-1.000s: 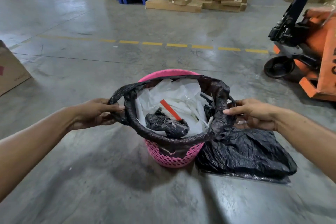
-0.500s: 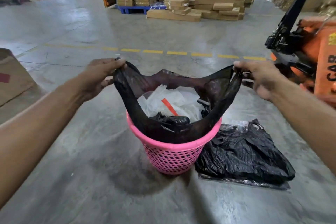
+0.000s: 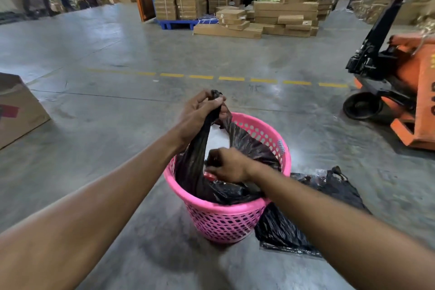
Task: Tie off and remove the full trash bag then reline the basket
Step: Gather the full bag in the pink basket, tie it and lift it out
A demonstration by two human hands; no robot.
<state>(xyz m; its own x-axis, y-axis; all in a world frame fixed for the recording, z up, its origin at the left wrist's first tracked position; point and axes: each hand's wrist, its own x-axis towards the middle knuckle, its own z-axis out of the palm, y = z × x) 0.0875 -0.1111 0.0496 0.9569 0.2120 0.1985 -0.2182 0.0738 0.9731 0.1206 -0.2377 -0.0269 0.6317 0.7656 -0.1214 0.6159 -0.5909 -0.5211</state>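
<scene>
A grey polished concrete floor [image 3: 94,59] with a dashed yellow line is seen beyond the grip. Stacks of brown cardboard boxes [image 3: 235,7] are piled far behind the raised fist, and an orange pallet truck [image 3: 404,92] is parked well off to its right. A tilted brown carton [image 3: 16,108] is seen far to its left.

Directly below the grip, a round pink perforated plastic basket [image 3: 226,221] is stood on the floor. A full black plastic trash bag [image 3: 195,172] is seated inside it, its gathered top pulled up above the rim. A flat heap of black plastic bags [image 3: 329,195] is laid on the floor, touching the basket on the side away from the raised fist.

The bag's bunched neck is clenched in the left hand [image 3: 200,110], held high above the basket. Lower down, bag plastic near the opening is grasped by the right hand [image 3: 226,165], just above the rim; white waste is glimpsed between the two grips.
</scene>
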